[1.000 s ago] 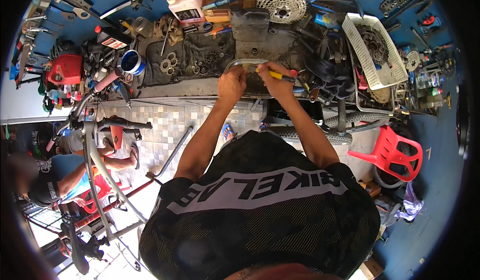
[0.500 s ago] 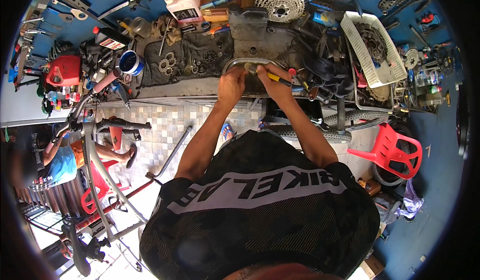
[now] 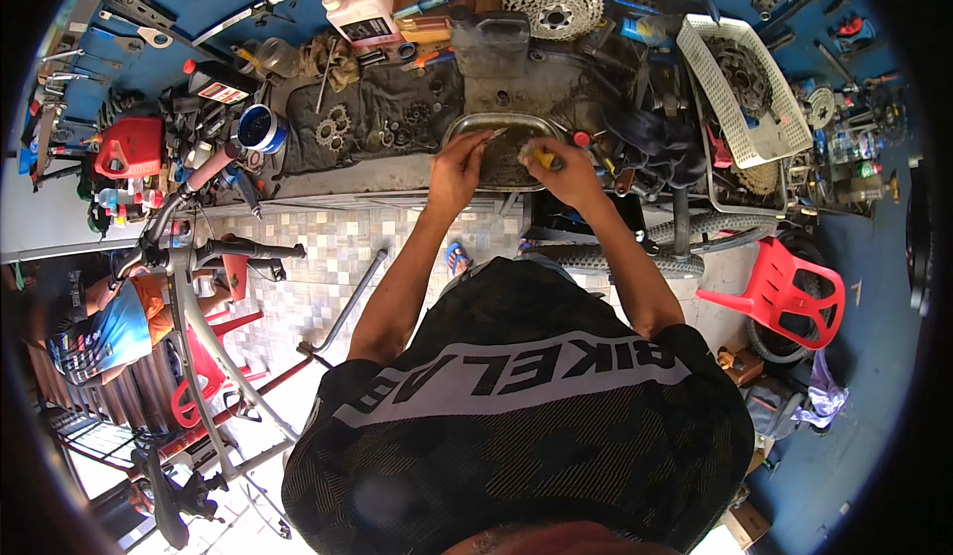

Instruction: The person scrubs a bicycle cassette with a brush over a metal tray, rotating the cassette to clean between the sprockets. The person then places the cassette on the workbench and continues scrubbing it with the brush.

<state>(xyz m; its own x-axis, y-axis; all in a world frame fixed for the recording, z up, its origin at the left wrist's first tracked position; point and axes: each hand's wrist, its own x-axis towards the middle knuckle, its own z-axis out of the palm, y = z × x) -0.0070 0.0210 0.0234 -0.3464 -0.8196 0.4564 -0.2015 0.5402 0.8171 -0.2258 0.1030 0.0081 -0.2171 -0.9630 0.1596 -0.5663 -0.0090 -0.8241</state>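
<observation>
Over a shallow metal tray (image 3: pixel 512 118) with dark, murky contents, both my hands are at work. My right hand (image 3: pixel 574 180) is closed around a brush (image 3: pixel 545 160) with a yellow handle; its pale tip is low in the tray. At the tray's left side, my left hand (image 3: pixel 456 172) is closed in a pinch. A small, thin bit shows at its fingertips, too small to name. Left of the tray, a dark cloth (image 3: pixel 298 148) bears loose sprockets (image 3: pixel 335 130) and small cogs (image 3: pixel 410 118).
A large cassette (image 3: pixel 553 5) leans at the bench's back beside a dark jug (image 3: pixel 490 37). White basket (image 3: pixel 774 146) with sprockets stands right; blue tub (image 3: pixel 260 128) left. Bicycle frame (image 3: pixel 189 287) and a seated person (image 3: pixel 109 332) are lower left, a red chair (image 3: pixel 784 292) right.
My right hand has turned and shifted slightly right, swinging the brush to point down into the tray, away from my left hand. The left fingers have moved little.
</observation>
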